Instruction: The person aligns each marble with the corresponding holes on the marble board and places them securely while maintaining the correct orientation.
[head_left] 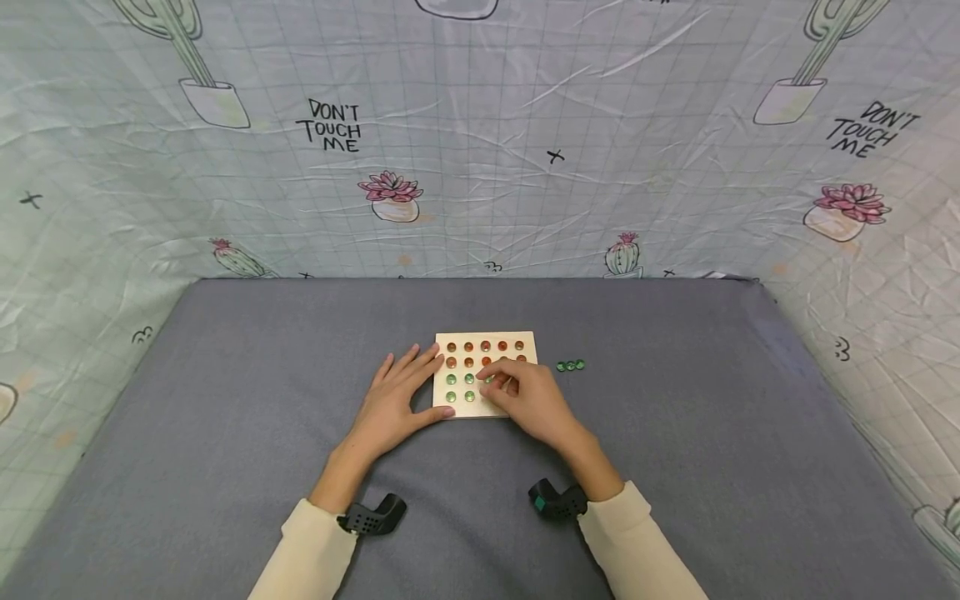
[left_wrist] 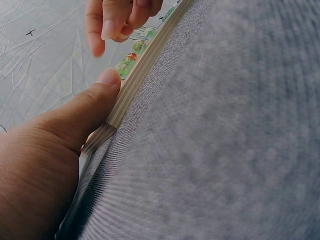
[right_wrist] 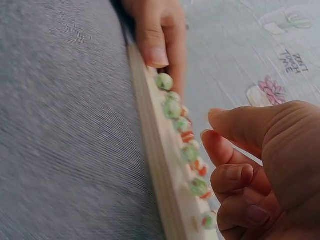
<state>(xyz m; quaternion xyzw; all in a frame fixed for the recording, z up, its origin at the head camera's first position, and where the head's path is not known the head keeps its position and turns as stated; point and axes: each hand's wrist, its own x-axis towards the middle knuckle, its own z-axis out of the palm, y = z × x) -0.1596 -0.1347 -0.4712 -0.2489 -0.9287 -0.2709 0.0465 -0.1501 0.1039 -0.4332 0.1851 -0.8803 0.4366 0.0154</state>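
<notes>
A person in cream sleeves sits at a grey table (head_left: pixel 225 433) with a small wooden board (head_left: pixel 485 340) lying flat near its middle, its rows of holes filled with orange marbles (head_left: pixel 485 345) at the far side and green marbles (head_left: pixel 452 379) at the near side. The left hand (head_left: pixel 397 400) lies flat with fingers straight against the board's left edge, the thumb pressed to the near corner, gripping nothing. The right hand (head_left: pixel 528 398) hovers over the board's right half, fingers curled, fingertips down among the green marbles; whether it pinches one cannot be told. Three loose green marbles (head_left: pixel 570 366) sit in a short row on the table just right of the board. A cactus-print sheet (head_left: pixel 480 133) hangs behind.
</notes>
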